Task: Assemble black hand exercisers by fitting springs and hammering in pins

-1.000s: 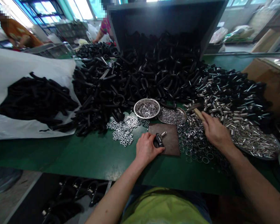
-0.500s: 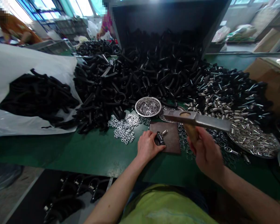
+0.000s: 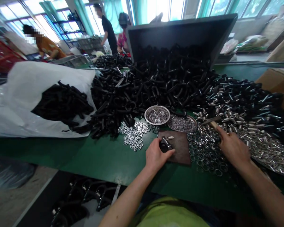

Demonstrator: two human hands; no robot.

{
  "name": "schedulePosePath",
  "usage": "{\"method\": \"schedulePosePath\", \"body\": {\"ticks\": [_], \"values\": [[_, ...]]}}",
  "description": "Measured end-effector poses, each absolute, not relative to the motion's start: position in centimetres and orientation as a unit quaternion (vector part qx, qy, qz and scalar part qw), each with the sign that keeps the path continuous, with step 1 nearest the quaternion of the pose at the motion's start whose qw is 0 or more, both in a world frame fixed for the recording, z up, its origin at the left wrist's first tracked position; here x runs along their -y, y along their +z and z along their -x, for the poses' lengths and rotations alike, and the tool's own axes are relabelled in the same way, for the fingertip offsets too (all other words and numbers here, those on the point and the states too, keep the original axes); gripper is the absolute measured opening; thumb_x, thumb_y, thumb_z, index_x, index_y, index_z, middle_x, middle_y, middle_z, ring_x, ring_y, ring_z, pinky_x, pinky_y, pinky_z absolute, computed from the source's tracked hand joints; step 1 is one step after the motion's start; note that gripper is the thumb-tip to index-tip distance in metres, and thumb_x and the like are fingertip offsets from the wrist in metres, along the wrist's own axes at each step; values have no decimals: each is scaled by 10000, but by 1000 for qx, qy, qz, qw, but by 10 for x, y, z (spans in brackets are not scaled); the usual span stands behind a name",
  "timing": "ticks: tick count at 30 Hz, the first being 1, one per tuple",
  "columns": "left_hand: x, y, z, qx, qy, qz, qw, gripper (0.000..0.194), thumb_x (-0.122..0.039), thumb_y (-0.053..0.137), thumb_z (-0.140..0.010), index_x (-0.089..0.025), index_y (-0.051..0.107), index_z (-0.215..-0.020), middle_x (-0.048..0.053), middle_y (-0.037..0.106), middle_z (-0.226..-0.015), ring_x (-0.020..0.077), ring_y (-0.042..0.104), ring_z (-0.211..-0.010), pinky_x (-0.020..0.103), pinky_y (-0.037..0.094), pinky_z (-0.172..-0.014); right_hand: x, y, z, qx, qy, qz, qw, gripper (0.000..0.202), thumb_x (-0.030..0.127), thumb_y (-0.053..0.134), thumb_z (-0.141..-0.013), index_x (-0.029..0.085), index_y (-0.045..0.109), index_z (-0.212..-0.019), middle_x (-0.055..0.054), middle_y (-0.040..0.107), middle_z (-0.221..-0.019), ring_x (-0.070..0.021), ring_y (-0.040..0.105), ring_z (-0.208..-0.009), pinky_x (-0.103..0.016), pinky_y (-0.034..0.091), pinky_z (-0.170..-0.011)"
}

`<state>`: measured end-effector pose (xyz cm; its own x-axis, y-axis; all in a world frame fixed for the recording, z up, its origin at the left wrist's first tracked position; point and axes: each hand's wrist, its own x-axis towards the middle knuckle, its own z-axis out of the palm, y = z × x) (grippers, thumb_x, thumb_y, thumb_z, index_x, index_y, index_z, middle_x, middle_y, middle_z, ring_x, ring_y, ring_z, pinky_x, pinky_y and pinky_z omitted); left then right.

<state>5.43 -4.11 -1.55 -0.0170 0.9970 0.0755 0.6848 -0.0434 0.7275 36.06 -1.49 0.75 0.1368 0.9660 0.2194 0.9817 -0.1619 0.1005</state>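
My left hand is closed on a black curved part, pinched between thumb and fingers over a brown square pad. A small coil spring sticks out at the top of that part. Over to the right, my right hand is wrapped round the wooden handle of a hammer. The hammer's metal head is low over the springs, seen nearly edge-on; whether it touches them I cannot tell. Loose metal rings lie between the pad and my right hand.
A steel bowl of small metal pieces stands behind the pad, beside a dish. Nuts lie to the left. Black parts are heaped behind, below a tipped grey bin. A white sack stands left. People work farther back.
My right hand has carried the hammer down and to the right, away from the pad, over the springs. My left hand still holds the black part. The view has tipped upward.
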Motion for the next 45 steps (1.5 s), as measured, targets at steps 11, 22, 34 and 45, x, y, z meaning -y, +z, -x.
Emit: {"method": "schedulePosePath", "body": {"ticks": [11,22,34,45], "values": [[53,11,-78,-517,400,-601,460,381,-309,636,-776,-179,520,-1115,77,636,-1062,197,599,-952,321,471,-833,31,22,-224,752,229,531,318,374,373,383,-919,226,584,-1198,-71,666,-1109,-215,629,-1000,-350,499,-859],[-125,28,104,-769,440,-418,203,166,-273,624,-783,-157,612,-900,128,669,-952,284,542,-1101,395,355,-956,18,-5,-245,798,65,594,79,250,368,404,-900,275,635,-883,-2,717,-866,-232,685,-717,-313,452,-548],[-79,10,73,-645,598,-248,407,155,-218,576,-765,-175,432,-721,-18,537,-652,76,575,-564,197,500,-571,18,-8,-248,757,144,621,143,216,365,469,-862,257,655,-881,-20,722,-838,-214,668,-756,-290,439,-619],[66,13,-53,-441,430,-339,711,439,-339,787,-615,-199,451,-861,-107,383,-581,9,298,-396,142,218,-361,59,33,-221,624,335,551,441,264,401,512,-865,199,676,-819,-17,705,-764,-173,653,-706,-252,490,-594]]}}
